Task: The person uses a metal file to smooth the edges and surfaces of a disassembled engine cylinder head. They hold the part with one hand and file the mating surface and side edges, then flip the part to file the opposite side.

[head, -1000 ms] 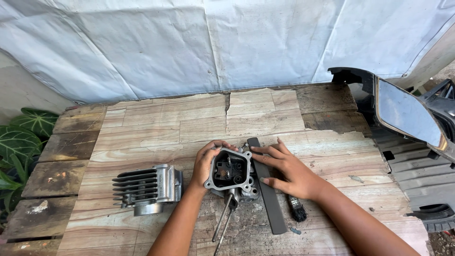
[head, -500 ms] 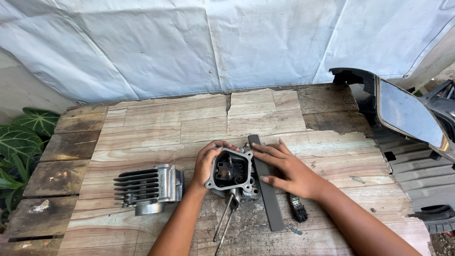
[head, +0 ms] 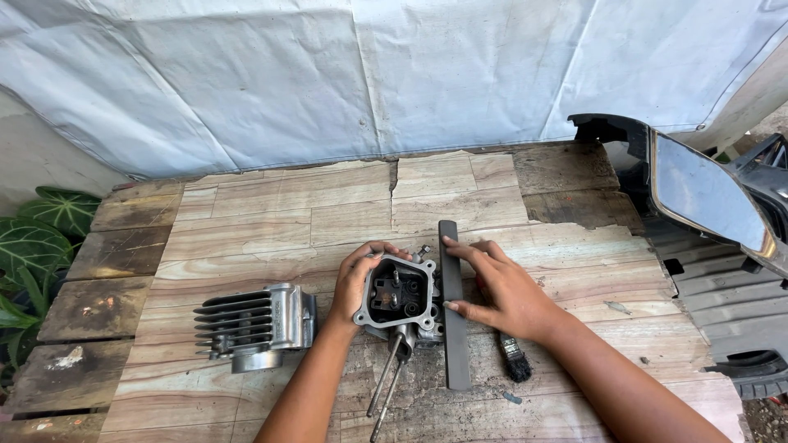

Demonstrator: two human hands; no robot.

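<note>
A grey metal engine cylinder head (head: 400,294) lies open side up on the wooden table (head: 271,213). My left hand (head: 358,275) grips its left edge. Two thin metal rods (head: 384,390) stick out from under it toward me. My right hand (head: 501,289) lies flat with its fingers pressing on a long dark grey bar (head: 454,320) that rests just right of the head, thumb touching the bar's side.
A finned grey engine cylinder (head: 256,324) lies at the left. A small black brush (head: 516,363) rests by my right wrist. A black vehicle mirror and plastic panels (head: 706,197) stand at the right edge. Green leaves (head: 33,246) are at the left. A white tarp (head: 369,74) hangs behind.
Both hands stay on the cylinder head and the bar. My right hand's fingers have shifted slightly along the bar.
</note>
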